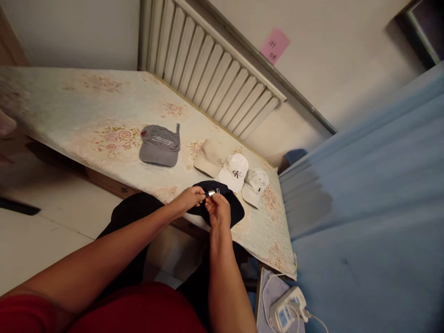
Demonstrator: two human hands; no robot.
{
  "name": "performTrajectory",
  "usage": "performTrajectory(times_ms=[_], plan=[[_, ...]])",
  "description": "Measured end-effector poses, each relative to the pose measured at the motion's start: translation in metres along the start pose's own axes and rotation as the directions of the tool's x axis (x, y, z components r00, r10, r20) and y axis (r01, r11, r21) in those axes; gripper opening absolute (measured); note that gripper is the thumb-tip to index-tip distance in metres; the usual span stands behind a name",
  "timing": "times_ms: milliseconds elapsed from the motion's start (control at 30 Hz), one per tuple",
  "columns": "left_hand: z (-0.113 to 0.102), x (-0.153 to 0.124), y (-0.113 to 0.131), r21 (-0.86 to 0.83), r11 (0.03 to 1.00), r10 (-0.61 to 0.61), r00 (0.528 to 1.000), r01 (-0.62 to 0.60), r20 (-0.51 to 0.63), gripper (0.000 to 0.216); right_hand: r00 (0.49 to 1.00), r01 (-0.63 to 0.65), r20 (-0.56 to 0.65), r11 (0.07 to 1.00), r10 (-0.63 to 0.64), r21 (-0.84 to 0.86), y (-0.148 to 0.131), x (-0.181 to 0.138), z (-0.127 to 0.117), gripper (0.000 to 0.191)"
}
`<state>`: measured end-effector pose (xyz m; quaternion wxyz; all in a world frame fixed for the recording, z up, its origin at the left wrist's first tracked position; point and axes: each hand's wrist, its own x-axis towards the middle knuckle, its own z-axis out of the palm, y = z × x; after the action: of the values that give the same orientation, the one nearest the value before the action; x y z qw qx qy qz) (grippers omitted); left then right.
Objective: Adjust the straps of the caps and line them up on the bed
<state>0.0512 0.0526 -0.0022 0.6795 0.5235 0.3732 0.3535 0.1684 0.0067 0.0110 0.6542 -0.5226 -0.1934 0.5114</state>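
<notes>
The navy cap is dark and plain. The grey cap bears pale lettering, the beige cap is plain, and the white cap shows a black logo. Pink roses pattern the pale bed sheet.

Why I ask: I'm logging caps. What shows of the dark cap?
The dark cap is navy or black cloth, lying on the flowered cover at its near edge, before the white cap. The left hand and right hand both pinch a small silvery buckle on its strap.

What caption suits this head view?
Left hand and right hand pinch the metal buckle of a dark cap on a floral mattress, four caps beyond.
</notes>
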Motion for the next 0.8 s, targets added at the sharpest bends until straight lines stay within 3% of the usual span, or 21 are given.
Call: performTrajectory(times_ms=[800], plan=[[-0.001, 0.0024, 0.0037, -0.014, 1.0, 0.006, 1.0, -0.006, 0.005, 0.005, 0.992, 0.122, 0.043, 0.992, -0.12, -0.039, 0.0004, 0.0011, -0.0007, 0.014]])
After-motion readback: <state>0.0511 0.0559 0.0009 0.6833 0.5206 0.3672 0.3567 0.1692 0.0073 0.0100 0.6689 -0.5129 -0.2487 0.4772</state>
